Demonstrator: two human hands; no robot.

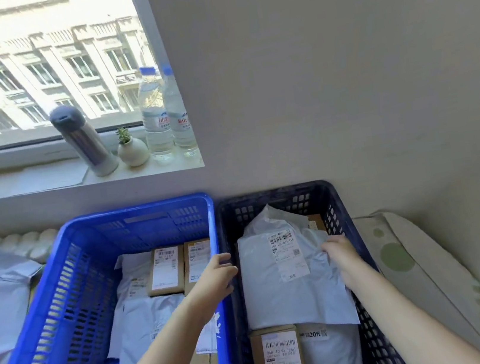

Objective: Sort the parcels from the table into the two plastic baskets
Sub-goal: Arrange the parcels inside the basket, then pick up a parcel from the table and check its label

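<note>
1. You are at the placing step: a grey poly mailer [291, 283] lies on top of the load in the dark basket [366, 318], its label facing up, its far end near the basket's far wall.
2. Your right hand [340, 255] is at the mailer's right edge by the basket's right wall, fingers curled onto the plastic; it looks like a pinch on that edge, though the fingertips are partly hidden.
3. Your left hand [216, 279] rests over the shared rims where the bright blue basket [50, 319] touches the dark one, fingers bent loosely over the edge, holding no parcel.
4. Below the mailer, at the dark basket's near end, sit a cardboard box [279, 360] and a white bag [333, 355].
5. The blue basket already holds several boxes and bags.
6. Next, as I judge it, let the mailer settle flat, free your right fingers, then turn back to the table for another parcel; no table shows here.
</note>
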